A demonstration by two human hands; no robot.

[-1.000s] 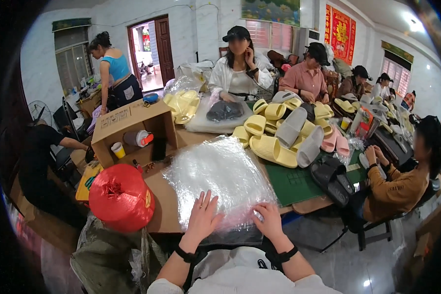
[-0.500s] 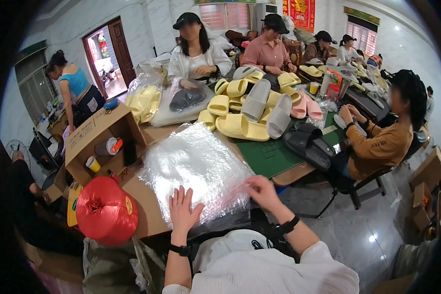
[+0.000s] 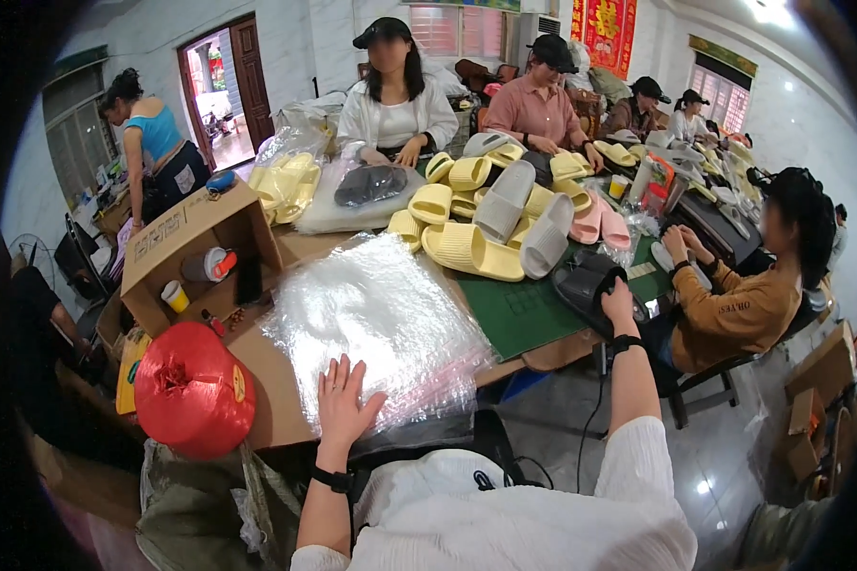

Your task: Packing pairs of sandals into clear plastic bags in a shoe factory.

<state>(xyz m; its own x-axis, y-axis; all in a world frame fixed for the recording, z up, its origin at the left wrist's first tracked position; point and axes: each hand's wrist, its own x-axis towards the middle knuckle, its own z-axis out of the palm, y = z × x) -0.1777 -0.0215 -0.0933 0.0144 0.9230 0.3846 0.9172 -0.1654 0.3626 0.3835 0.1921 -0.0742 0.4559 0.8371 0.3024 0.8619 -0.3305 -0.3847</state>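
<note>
Your left hand [image 3: 348,404] lies flat with fingers spread on the near edge of the stack of clear plastic bags [image 3: 376,319], pinning the slippery sheets so they don't slide off the counter [image 3: 276,395]. Your right hand [image 3: 619,303] reaches out to the right and closes over a dark grey slipper [image 3: 581,285] at the counter's edge beside the green mat [image 3: 524,309]. Beyond lie yellow slippers [image 3: 471,249]; left, a red twine ball [image 3: 192,388] and an open cardboard box [image 3: 195,252].
</note>
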